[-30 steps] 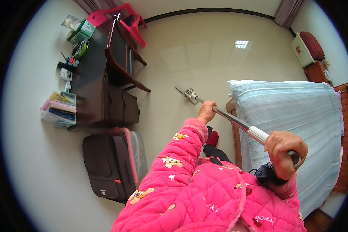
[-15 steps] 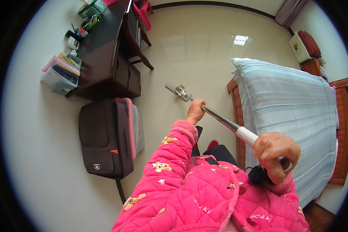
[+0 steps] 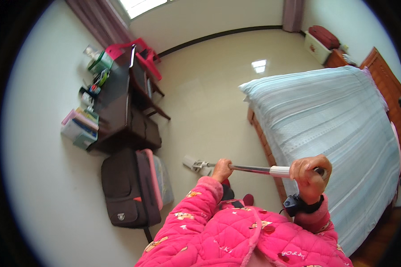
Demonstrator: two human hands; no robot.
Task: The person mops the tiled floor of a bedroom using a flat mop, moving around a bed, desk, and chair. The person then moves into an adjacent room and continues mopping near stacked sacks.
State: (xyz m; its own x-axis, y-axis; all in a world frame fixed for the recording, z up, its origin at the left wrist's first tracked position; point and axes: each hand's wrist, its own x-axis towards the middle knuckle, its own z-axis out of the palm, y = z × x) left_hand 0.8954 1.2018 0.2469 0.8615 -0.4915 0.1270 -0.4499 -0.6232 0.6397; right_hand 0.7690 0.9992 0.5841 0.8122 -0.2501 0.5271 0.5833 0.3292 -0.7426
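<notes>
Mop (image 3: 245,168) slants down to floor (image 3: 209,89) beside bed (image 3: 325,124). Left hand (image 3: 221,169) clenches mid-pole to steer; right hand (image 3: 308,172) clenches the upper end, apparently for leverage.

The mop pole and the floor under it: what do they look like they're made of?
The mop pole looks like polished metal: silvery, with a bright glint along it, and a white sleeve, perhaps plastic, near the right hand. The left hand holds it lower down. The floor looks like glossy tile or polished stone: pale cream, mirroring a ceiling light; no seams show, so I can't say which.
</notes>
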